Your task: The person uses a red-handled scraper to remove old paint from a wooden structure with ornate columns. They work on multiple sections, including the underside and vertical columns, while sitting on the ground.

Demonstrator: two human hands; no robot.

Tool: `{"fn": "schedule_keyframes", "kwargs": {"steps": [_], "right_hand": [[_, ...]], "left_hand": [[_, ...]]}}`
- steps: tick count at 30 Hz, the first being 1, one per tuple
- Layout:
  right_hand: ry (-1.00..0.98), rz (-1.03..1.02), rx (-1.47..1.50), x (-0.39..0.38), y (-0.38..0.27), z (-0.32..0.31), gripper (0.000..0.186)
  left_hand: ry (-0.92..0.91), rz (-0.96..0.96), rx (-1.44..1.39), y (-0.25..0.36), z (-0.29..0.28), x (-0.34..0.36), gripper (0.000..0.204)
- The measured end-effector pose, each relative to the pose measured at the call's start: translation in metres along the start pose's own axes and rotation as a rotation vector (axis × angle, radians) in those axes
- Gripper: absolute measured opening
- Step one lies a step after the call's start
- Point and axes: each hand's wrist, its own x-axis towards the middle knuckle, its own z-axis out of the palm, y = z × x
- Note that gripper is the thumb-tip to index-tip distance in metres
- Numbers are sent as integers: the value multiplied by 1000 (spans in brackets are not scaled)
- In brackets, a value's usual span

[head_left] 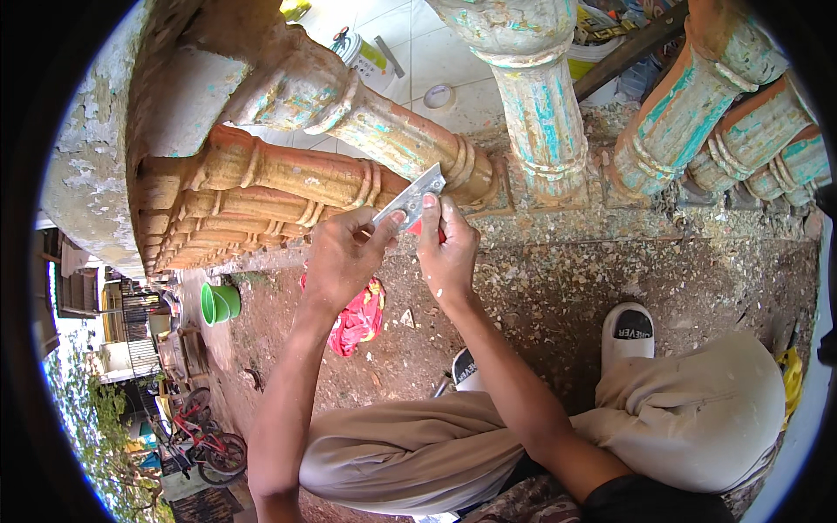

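Note:
A scraper with a flat metal blade [410, 197] is gripped between both hands in front of the balusters. My left hand [342, 254] pinches one end of the blade between thumb and fingers. Around its red handle [441, 234], mostly hidden, my right hand [448, 248] is closed, with a fingertip pressed on the blade. The blade's far end overlaps the lower part of a worn baluster [397, 131] in this view; I cannot tell whether it touches. That baluster is mostly bare orange-brown, with scraps of turquoise and white paint.
More balusters with peeling turquoise paint [547, 118] stand to the right. Paint flakes [558, 270] litter the ground along the base. A red cloth [357, 318] lies near my left forearm, and a green bucket [220, 303] is farther left. Behind the railing stands a white tub [370, 65].

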Motion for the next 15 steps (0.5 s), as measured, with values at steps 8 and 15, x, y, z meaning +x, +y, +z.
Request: {"fn": "schedule_keyframes", "kwargs": {"steps": [8,15], "right_hand": [[60,-48,14,48,26,-28,28],[85,-193,38,70,-17,-10,28]], "left_hand": [[-142,-58,-311,-17,24,25,25],[-198,2,-176,-22,14,27,23]]}}
